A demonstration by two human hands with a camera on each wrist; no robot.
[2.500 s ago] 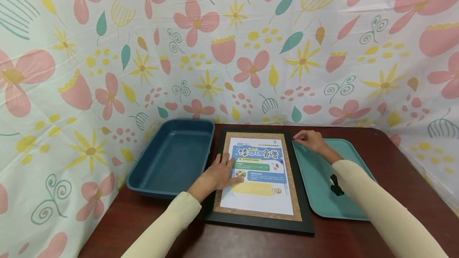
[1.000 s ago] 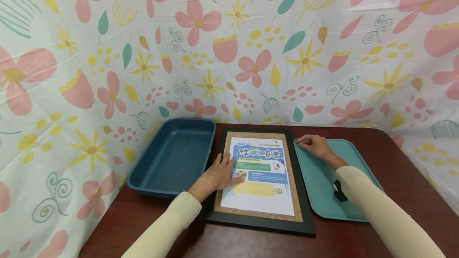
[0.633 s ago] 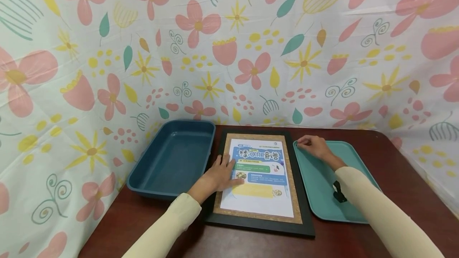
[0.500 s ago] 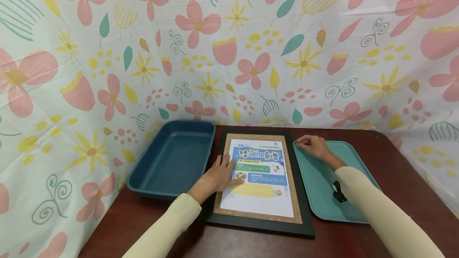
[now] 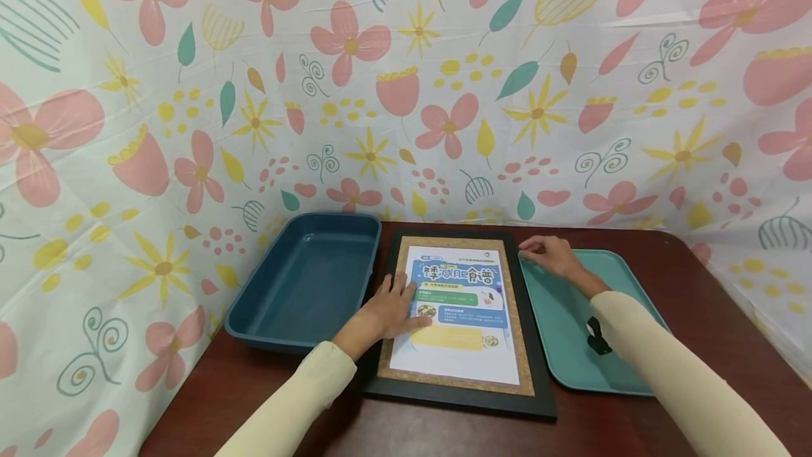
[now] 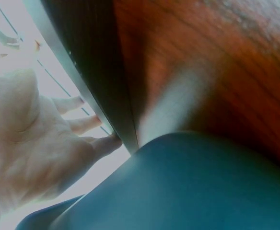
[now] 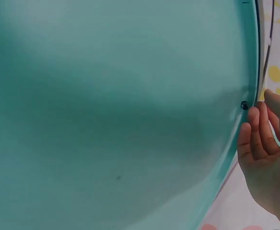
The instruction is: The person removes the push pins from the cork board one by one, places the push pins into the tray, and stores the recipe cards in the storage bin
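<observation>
My left hand point(image 5: 383, 307) rests with spread fingers on the left side of a printed poster sheet point(image 5: 462, 362). The sheet lies on a cork board point(image 5: 415, 374) with a black frame point(image 5: 466, 406). In the left wrist view the hand point(image 6: 29, 124) appears beside that dark frame point(image 6: 89, 57). My right hand point(image 5: 553, 256) is at the far left corner of a teal tray point(image 5: 564, 330), thumb and fingertips close together. In the right wrist view a small dark round thing point(image 7: 244, 105) sits at the tray's rim, just beside the fingertips. Whether they pinch anything is hidden.
A deep blue tub point(image 5: 304, 288) stands left of the board, close to its frame. Everything lies on a dark red-brown table point(image 5: 406, 436). A flower-patterned cloth point(image 5: 406, 90) hangs behind and at the sides. A black device point(image 5: 598, 337) sits at my right wrist.
My right hand first shifted slightly right and inward over the tray corner, then came back left to its edge. The left hand stays in place on the sheet.
</observation>
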